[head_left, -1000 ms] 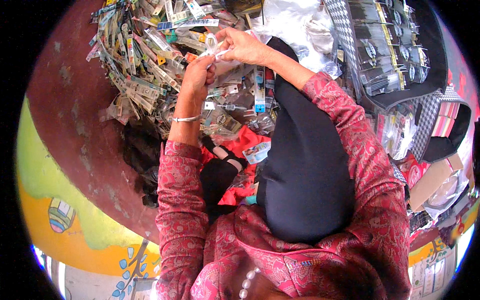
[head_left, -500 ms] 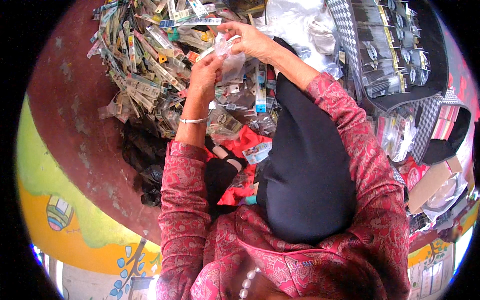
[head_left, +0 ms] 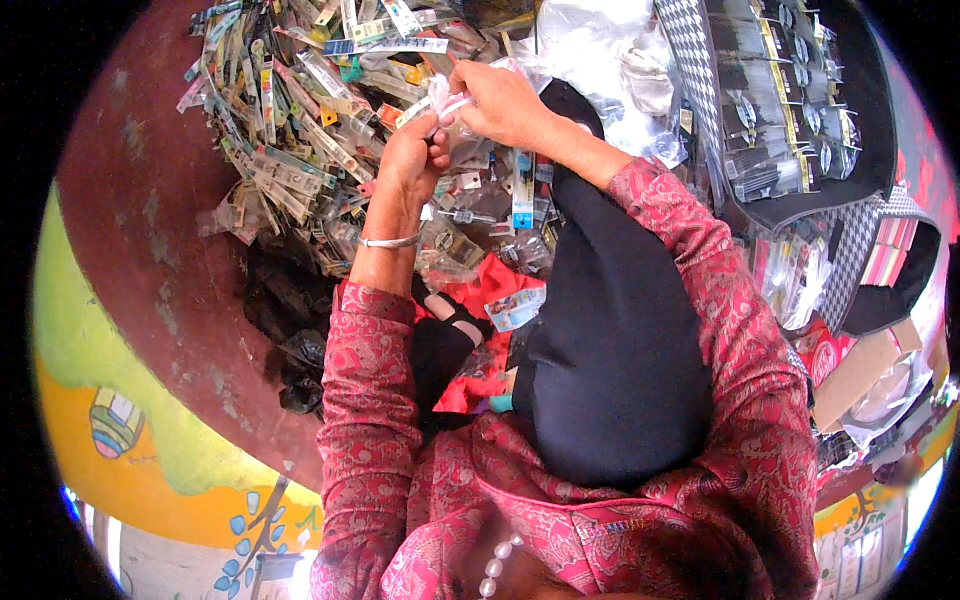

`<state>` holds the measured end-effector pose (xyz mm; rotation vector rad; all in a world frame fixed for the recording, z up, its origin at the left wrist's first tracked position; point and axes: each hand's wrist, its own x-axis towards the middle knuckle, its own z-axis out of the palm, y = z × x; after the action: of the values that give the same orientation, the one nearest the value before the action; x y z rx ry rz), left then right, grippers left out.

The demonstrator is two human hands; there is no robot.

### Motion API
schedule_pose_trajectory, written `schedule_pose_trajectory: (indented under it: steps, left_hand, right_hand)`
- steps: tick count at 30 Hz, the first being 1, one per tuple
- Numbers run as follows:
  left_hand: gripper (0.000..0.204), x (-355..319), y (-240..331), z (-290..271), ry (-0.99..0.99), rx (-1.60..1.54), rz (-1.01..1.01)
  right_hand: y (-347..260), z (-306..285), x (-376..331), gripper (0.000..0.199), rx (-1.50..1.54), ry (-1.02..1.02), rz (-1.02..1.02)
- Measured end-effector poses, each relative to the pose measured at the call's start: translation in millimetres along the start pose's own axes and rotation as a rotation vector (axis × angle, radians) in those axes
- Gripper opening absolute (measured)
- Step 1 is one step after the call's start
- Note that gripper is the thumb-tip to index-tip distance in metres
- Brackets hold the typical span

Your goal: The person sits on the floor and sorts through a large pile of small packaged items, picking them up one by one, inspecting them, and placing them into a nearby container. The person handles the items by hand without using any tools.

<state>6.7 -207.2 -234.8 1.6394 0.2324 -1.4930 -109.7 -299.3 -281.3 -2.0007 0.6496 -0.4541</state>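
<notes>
A small bunched piece of thin, whitish see-through plastic bag is stretched between my two hands, above a heap of packets. My left hand pinches its lower left end with the fingers curled in. On the other side my right hand grips it too, thumb and fingers closed. Most of the bag is covered by my fingers. Beneath and around my hands lie many long, narrow clear packets with coloured labels.
Right of the heap lies white plastic sheeting. An open houndstooth case holds rows of packaged thin items. A smaller pouch and a cardboard box are at the far right. Black plastic lies by my left forearm.
The bag hung loose and spread below my fingers before; now it is gathered up small between them. My right hand has come down slightly and closed, and my left fingers have curled in.
</notes>
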Motion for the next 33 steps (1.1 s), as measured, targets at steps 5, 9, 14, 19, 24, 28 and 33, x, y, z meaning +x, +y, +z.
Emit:
schedule_pose_trajectory:
  steps: [5, 9, 14, 19, 24, 28, 33]
  left_hand:
    - [0.016, 5.4, 8.0, -2.5, 0.041, 0.023, -0.136]
    - [0.017, -6.8, 9.0, 4.0, -0.071, 0.359, 0.100]
    - [0.018, -14.6, 9.8, -0.7, -0.144, 0.562, 0.234]
    - [0.019, -8.6, 10.1, -6.6, -0.165, 0.526, 0.197]
    - [0.023, -5.8, 5.3, -5.7, -0.137, 0.511, 0.179]
    - [0.025, -2.0, -2.4, -4.9, -0.132, 0.477, 0.177]
    - [0.025, -4.5, -3.1, -1.3, -0.144, 0.517, 0.191]
  right_hand:
    - [-8.1, 0.8, -0.6, 0.024, -0.189, 0.310, -0.277]
    - [9.6, 7.8, 0.1, 0.019, -0.310, 0.166, -0.353]
    - [10.5, -2.7, 3.7, 0.020, -0.175, 0.136, -0.274]
    - [18.5, -3.2, 9.9, 0.023, 0.605, -0.103, 0.110]
    - [21.9, -11.5, 13.3, 0.026, 1.087, -0.256, 0.396]
    - [18.3, -8.5, 8.0, 0.028, 1.074, -0.258, 0.396]
    - [11.1, -3.9, 8.3, 0.018, 0.843, -0.201, 0.284]
